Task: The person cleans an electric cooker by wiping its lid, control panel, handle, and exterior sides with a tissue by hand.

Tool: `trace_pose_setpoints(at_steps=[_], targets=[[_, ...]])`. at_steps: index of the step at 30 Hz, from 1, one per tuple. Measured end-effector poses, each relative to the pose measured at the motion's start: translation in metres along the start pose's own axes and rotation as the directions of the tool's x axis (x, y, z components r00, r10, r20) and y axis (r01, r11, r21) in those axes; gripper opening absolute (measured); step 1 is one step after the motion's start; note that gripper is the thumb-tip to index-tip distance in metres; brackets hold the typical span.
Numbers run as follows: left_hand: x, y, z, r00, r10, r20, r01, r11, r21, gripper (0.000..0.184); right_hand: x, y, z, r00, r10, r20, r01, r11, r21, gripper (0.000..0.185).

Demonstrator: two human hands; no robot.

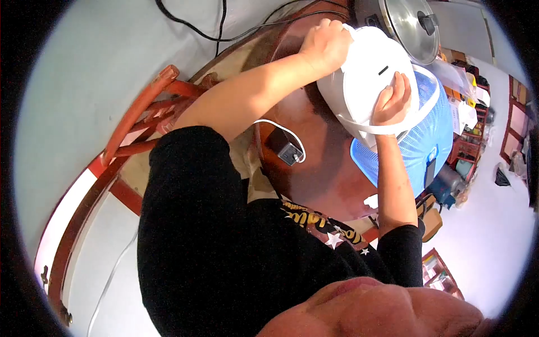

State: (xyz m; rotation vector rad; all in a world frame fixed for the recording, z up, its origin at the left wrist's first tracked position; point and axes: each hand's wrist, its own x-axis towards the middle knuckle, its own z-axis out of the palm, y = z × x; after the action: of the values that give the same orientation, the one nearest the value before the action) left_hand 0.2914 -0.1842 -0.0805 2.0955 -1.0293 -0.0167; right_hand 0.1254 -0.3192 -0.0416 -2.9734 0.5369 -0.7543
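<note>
A white rounded appliance with a small black slot on top, which looks like a rice cooker, stands on the reddish-brown table. Its white carrying handle swings around the near side. My left hand is closed at the appliance's far left edge. A bit of white shows by its fingertips; whether that is a cloth or part of the appliance I cannot tell. My right hand lies against the top inside the handle, fingers extended and resting on the white surface. Beside the appliance is a blue mesh plastic cover or basket.
A pot with a glass lid stands at the back. On the round table lies a small dark power block with a white cord. A red wooden chair is at the left. Black cables run along the wall.
</note>
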Motion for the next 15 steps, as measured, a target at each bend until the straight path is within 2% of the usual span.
trace_pose_setpoints(at_steps=[2, 3, 6, 11, 14, 15], targets=[[-0.009, 0.005, 0.003, 0.996, -0.086, 0.001, 0.086, 0.996, 0.009, 0.020, 0.002, -0.001, 0.001, 1.000, -0.006, 0.004, 0.006, 1.000, 0.010, 0.035], [-0.012, 0.007, 0.005, 0.990, -0.072, -0.119, 0.076, 0.997, 0.025, 0.017, 0.002, -0.002, 0.000, 1.000, 0.006, 0.004, -0.006, 1.000, 0.004, 0.035], [-0.018, 0.008, 0.009, 0.991, -0.116, -0.062, 0.119, 0.992, 0.052, 0.018, 0.000, -0.004, 0.001, 1.000, 0.007, 0.006, -0.007, 1.000, 0.009, 0.034], [-0.040, 0.010, 0.003, 0.993, -0.100, -0.064, 0.103, 0.993, 0.050, 0.019, -0.001, 0.003, 0.003, 0.999, -0.031, -0.023, 0.031, 0.999, -0.005, 0.034], [-0.060, 0.025, -0.002, 0.969, -0.173, 0.178, 0.177, 0.984, -0.007, 0.018, -0.002, 0.006, 0.005, 0.999, -0.032, -0.023, 0.032, 0.999, -0.010, 0.033], [-0.067, 0.032, 0.002, 0.975, -0.179, 0.134, 0.186, 0.982, -0.042, 0.018, -0.002, 0.006, 0.005, 1.000, -0.027, -0.015, 0.027, 1.000, -0.015, 0.033]])
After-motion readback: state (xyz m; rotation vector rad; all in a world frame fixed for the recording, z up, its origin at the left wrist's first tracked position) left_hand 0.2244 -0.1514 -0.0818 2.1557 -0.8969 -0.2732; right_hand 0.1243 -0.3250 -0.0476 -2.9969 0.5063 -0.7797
